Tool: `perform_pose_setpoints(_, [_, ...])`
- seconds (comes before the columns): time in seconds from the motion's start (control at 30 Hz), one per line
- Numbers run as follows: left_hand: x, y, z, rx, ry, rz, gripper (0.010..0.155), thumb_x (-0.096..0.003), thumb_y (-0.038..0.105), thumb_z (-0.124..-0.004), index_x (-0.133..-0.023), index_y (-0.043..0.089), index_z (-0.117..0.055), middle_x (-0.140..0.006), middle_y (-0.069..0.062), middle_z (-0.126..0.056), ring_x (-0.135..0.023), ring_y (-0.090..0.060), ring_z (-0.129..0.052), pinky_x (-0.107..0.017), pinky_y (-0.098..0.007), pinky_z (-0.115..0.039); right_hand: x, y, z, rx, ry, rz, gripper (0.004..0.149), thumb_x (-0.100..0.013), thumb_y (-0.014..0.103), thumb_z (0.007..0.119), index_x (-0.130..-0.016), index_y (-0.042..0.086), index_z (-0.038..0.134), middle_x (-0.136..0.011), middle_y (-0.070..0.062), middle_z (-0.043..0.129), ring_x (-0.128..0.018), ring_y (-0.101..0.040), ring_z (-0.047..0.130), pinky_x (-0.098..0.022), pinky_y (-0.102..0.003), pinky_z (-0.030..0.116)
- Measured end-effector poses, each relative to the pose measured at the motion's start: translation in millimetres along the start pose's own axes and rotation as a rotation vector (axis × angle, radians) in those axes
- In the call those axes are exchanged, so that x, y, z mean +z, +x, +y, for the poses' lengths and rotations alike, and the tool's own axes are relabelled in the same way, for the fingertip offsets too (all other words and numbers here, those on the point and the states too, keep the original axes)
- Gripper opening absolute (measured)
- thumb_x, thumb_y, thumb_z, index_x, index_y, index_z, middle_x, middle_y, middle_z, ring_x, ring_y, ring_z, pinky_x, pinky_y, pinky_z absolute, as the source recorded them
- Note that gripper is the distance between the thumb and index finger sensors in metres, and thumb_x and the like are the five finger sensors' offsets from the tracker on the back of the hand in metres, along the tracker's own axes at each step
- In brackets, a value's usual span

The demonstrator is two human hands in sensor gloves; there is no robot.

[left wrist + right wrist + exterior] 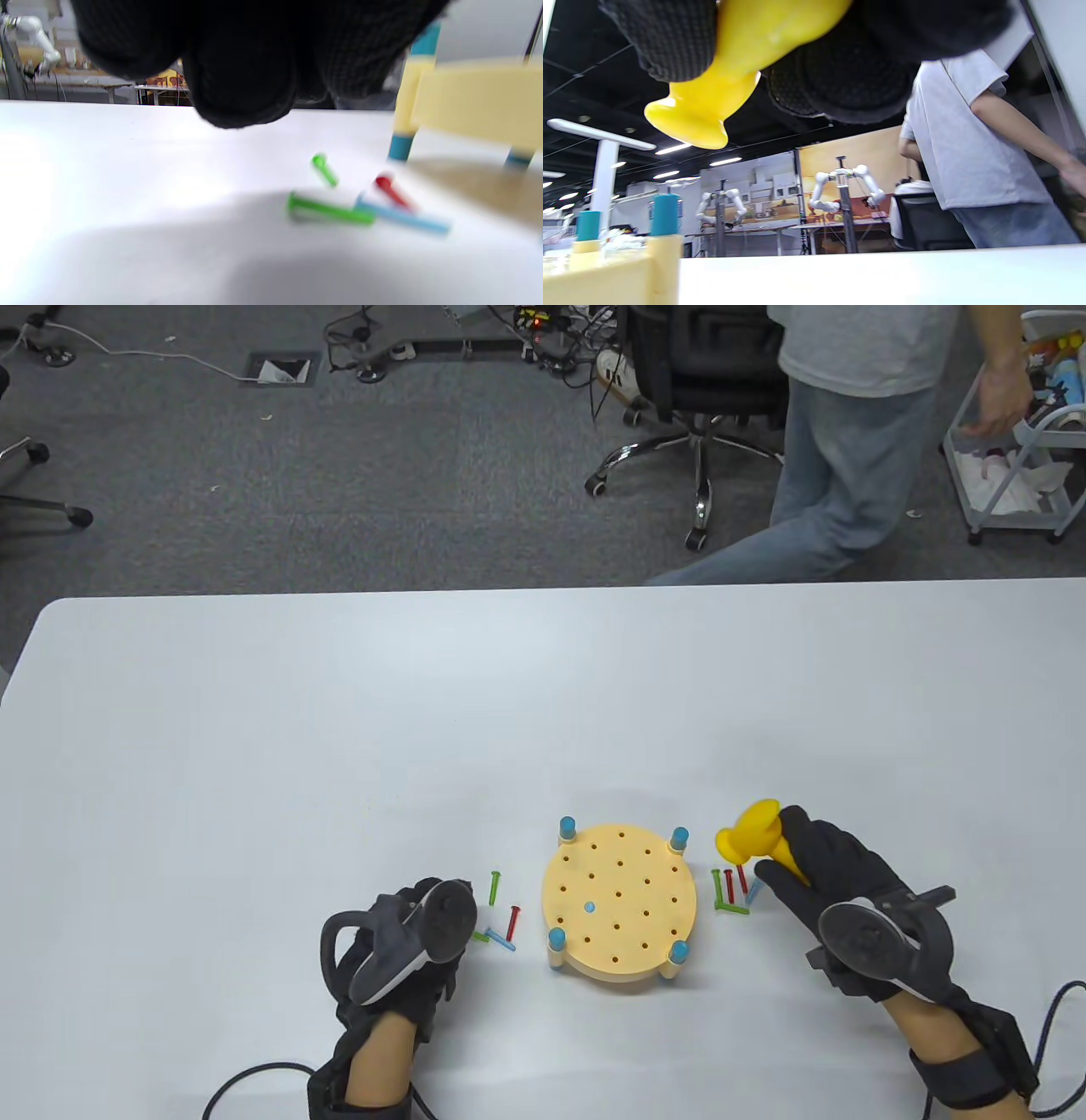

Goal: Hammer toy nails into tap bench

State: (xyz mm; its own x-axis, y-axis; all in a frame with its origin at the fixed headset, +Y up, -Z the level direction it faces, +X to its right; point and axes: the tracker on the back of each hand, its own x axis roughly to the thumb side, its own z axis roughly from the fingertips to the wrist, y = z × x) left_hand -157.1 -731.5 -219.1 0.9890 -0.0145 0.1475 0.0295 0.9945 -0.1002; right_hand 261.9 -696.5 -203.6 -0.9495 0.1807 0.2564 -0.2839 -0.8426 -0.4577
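The round yellow tap bench (pixel 619 899) stands on blue legs at the table's near middle, with one blue nail head (pixel 590 907) sunk in its top. My right hand (pixel 819 869) grips the yellow toy hammer (pixel 753 838) by its handle, head raised just right of the bench; the hammer also shows in the right wrist view (pixel 712 97). My left hand (pixel 428 912) hovers left of the bench, over loose green (pixel 328 211), red (pixel 392 192) and blue (pixel 403 218) nails; its fingers (pixel 242 84) hold nothing that I can see.
More loose nails (pixel 731 891), green, red and blue, lie between the bench and my right hand. A person in a grey shirt (pixel 848 432), an office chair (pixel 696 390) and a cart (pixel 1018 458) are beyond the table's far edge.
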Motion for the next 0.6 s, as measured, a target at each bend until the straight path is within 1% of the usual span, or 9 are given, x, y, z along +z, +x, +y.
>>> perform_pose_setpoints(0.03, [-2,4,-3,-0.033,-0.004,-0.015,0.048,-0.039,0.035,-0.086,-0.086,0.029,-0.08,-0.08,-0.009,-0.092,-0.05,-0.017,-0.097,-0.041,-0.042,-0.081,2,-8,1,-0.004,0.031,0.019,0.064,-0.041,0.053,0.07,-0.094,0.017,0.068,-0.072,-0.004,0.089,-0.039,-0.016,0.097,-0.023,-0.026,0.086])
perform_pose_setpoints(0.13, [-5,13,-11,-0.104,-0.018,-0.033,0.049,-0.038,0.034,-0.087,-0.086,0.032,-0.08,-0.082,-0.008,-0.091,-0.053,-0.017,-0.096,-0.043,-0.043,-0.081,1,-24,0,-0.029,0.017,0.086,0.065,-0.041,0.053,0.07,-0.094,0.017,0.068,-0.072,-0.004,0.089,-0.039,-0.016,0.097,-0.023,-0.026,0.086])
perform_pose_setpoints(0.2, [-9,15,-17,-0.123,-0.04,-0.042,0.048,-0.0377,0.033,-0.088,-0.085,0.032,-0.081,-0.083,-0.008,-0.091,-0.054,-0.018,-0.096,-0.044,-0.044,-0.08,0,-28,1,-0.068,0.02,0.109,0.065,-0.041,0.053,0.07,-0.094,0.016,0.068,-0.072,-0.005,0.089,-0.039,-0.016,0.097,-0.023,-0.026,0.086])
perform_pose_setpoints(0.27, [-12,15,-23,-0.158,-0.079,-0.035,0.047,-0.0372,0.033,-0.088,-0.084,0.033,-0.082,-0.083,-0.008,-0.09,-0.056,-0.019,-0.095,-0.045,-0.044,-0.079,1,-29,3,-0.082,0.033,0.115,0.065,-0.041,0.053,0.07,-0.094,0.016,0.068,-0.072,-0.005,0.089,-0.039,-0.016,0.097,-0.023,-0.026,0.086])
perform_pose_setpoints(0.33, [-14,14,-29,-0.188,-0.102,-0.028,0.046,-0.0368,0.034,-0.088,-0.082,0.033,-0.083,-0.084,-0.008,-0.09,-0.057,-0.02,-0.095,-0.046,-0.045,-0.079,2,-28,6,-0.051,0.035,0.102,0.065,-0.041,0.053,0.07,-0.094,0.016,0.068,-0.072,-0.005,0.089,-0.039,-0.016,0.097,-0.023,-0.026,0.086])
perform_pose_setpoints(0.4, [-15,13,-33,-0.195,-0.101,-0.022,0.045,-0.0362,0.034,-0.088,-0.081,0.034,-0.082,-0.082,-0.007,-0.09,-0.056,-0.02,-0.095,-0.046,-0.044,-0.079,2,-28,7,-0.03,0.037,0.095,0.065,-0.041,0.054,0.07,-0.094,0.017,0.068,-0.072,-0.005,0.089,-0.039,-0.016,0.097,-0.023,-0.026,0.086])
perform_pose_setpoints(0.6, [-16,14,-37,-0.175,-0.081,-0.027,0.045,-0.0355,0.032,-0.086,-0.08,0.029,-0.081,-0.078,-0.008,-0.09,-0.056,-0.02,-0.095,-0.047,-0.046,-0.079,3,-29,14,-0.014,0.053,0.095,0.065,-0.041,0.054,0.069,-0.094,0.017,0.068,-0.072,-0.005,0.089,-0.039,-0.016,0.097,-0.024,-0.026,0.086])
